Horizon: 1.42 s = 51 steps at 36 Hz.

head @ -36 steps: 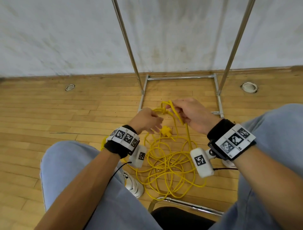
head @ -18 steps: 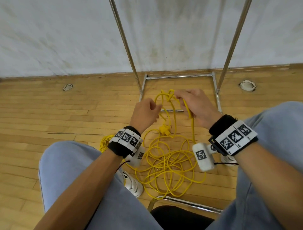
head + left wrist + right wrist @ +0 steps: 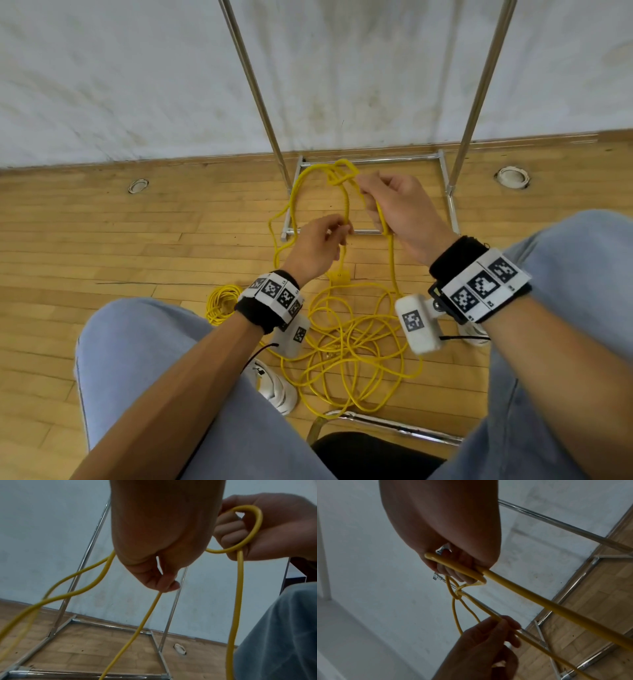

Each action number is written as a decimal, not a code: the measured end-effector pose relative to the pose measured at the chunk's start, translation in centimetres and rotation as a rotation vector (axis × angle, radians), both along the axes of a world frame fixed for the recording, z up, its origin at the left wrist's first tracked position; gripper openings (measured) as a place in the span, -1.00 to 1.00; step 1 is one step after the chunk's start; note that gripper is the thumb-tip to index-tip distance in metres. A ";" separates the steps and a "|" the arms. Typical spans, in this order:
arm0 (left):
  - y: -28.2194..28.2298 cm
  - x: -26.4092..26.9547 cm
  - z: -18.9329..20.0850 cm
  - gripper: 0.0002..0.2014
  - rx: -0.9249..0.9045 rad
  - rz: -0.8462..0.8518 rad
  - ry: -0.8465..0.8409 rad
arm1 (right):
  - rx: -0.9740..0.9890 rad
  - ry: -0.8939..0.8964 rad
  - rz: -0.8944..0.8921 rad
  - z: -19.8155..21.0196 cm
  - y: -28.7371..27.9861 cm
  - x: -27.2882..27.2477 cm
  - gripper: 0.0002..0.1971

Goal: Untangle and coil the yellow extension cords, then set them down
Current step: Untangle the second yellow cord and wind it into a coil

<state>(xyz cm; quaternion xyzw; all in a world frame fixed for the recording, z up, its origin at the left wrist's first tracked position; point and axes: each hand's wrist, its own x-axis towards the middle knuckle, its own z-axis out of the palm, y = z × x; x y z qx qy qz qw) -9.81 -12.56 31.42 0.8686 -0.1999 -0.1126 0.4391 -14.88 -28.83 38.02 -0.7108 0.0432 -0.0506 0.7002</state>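
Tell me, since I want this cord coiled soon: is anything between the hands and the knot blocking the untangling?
Nothing visible does. The right hand grips the cord beside the knot, and the left hand pinches a strand below it.

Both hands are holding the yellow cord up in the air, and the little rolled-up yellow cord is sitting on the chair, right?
Not quite. The little rolled-up cord lies on the wooden floor beside the left knee, as the head view shows. The left hand and right hand do hold the yellow cord up.
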 end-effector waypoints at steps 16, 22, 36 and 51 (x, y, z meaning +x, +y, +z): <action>1.8 -1.3 3.8 -0.76 -0.203 -0.138 -0.055 | -0.429 -0.094 0.102 -1.3 -0.4 0.2 -0.60; 1.6 -1.8 4.6 -0.72 -0.158 -0.221 -0.017 | -0.428 -0.096 0.099 -1.3 -0.3 0.2 -0.59; 4.7 1.5 5.9 -0.74 -0.077 0.183 -0.466 | -0.318 -0.143 0.340 -0.3 0.2 -0.8 -0.58; 4.0 0.3 6.5 -0.91 -0.227 0.141 -0.305 | -0.539 -0.176 0.291 -1.8 0.3 0.0 -0.63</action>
